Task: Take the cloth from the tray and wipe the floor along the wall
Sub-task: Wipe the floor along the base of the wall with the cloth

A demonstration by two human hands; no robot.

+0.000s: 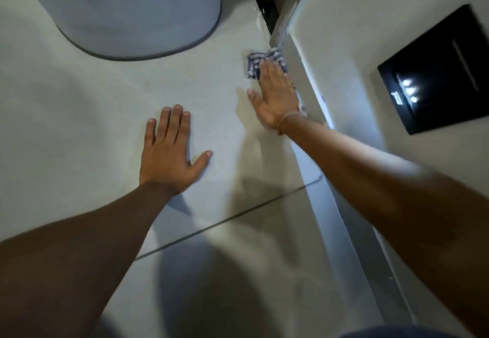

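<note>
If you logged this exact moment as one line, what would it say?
step: wiping floor along wall | right hand: flat on checked cloth | left hand: flat on floor, empty

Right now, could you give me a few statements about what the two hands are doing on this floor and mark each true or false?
1. The right hand presses a checked cloth flat on the floor. True.
2. The cloth lies in the middle of the floor, far from the wall. False: it sits right at the foot of the wall.
3. The left hand rests flat on the floor, fingers spread. True.
4. The left hand holds a second cloth. False: it holds nothing.
5. A thin band circles the right wrist. True.
</note>
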